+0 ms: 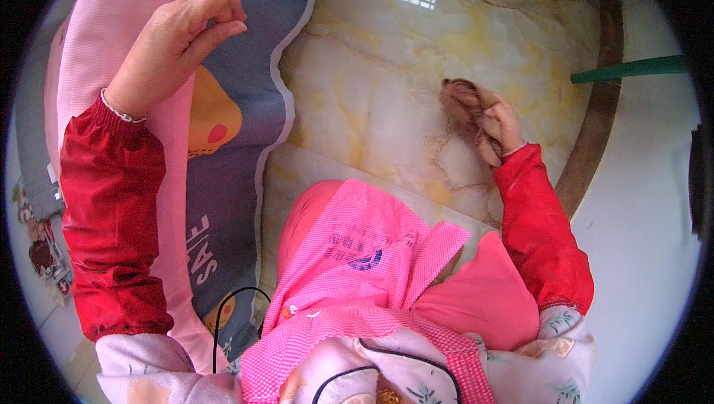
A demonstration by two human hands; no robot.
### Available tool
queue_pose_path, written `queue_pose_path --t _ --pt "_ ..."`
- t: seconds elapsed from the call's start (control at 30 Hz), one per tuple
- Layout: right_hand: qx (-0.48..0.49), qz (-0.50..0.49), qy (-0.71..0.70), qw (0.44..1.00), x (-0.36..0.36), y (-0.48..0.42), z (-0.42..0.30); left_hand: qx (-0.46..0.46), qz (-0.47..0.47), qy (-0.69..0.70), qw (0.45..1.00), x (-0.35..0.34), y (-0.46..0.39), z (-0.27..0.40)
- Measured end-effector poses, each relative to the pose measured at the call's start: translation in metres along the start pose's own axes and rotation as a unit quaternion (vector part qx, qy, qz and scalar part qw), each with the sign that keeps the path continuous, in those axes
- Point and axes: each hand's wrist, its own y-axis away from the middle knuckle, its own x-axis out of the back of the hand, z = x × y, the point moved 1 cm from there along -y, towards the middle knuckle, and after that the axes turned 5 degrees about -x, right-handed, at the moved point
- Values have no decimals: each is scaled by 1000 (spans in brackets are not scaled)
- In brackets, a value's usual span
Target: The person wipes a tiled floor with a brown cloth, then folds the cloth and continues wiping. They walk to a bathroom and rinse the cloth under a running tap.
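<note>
My left hand (187, 41) is above a pink fabric cover (120, 30) and the dark blue printed cloth (234, 181) beside it. Its fingers are curled towards the thumb, and nothing shows between them. Over the glossy marble-patterned floor (357, 97), my right hand (505, 122) grips a brown slipper-like item (466, 105). Motion blurs that item, so its exact kind is unclear. Both forearms wear red sleeve covers. A pink checked apron (357, 270) lies over my lap and bears writing.
A white wall (641, 181) with a brown skirting strip (591, 147) runs along the right. A green rod or leg (630, 69) juts in there. Near my left side curves a black cord (217, 314). Small mixed items (47, 259) lie at far left.
</note>
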Motion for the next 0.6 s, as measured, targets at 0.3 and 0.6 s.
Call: queue_pose_path --t 0.3,0.6 --pt "84 221 125 964 45 28 32 11 -2 -6 1000 0 3 1" --pt "140 194 240 941 23 17 57 27 -27 -8 999 6 1 8"
